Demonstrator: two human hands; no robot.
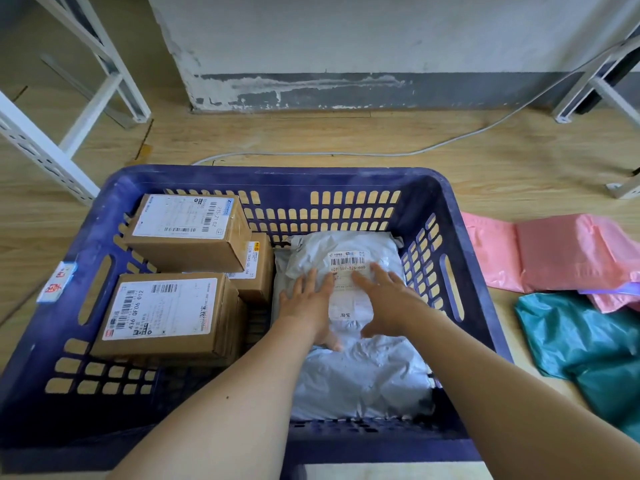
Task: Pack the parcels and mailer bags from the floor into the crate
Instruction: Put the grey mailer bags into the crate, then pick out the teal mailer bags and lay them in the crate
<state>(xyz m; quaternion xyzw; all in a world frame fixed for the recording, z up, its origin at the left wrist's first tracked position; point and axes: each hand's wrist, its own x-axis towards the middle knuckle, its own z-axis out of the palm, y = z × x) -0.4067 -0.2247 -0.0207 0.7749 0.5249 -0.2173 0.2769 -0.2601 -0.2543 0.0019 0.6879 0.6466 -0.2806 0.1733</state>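
Note:
A dark blue slotted crate (346,178) fills the middle of the view. Its left half holds three brown cardboard parcels with white labels: one at the back (187,230), one at the front (166,317), and one (258,268) partly hidden between them. The right half holds grey mailer bags (363,379), the top one (322,247) carrying a barcode label. My left hand (308,299) and my right hand (388,299) lie flat on that top bag with fingers spread, holding nothing. On the floor to the right lie pink mailer bags (554,251) and a teal mailer bag (581,341).
White metal shelf frames stand at the left (52,147) and far right (595,81). A grey cable (346,154) runs along the wooden floor behind the crate, in front of a scuffed wall.

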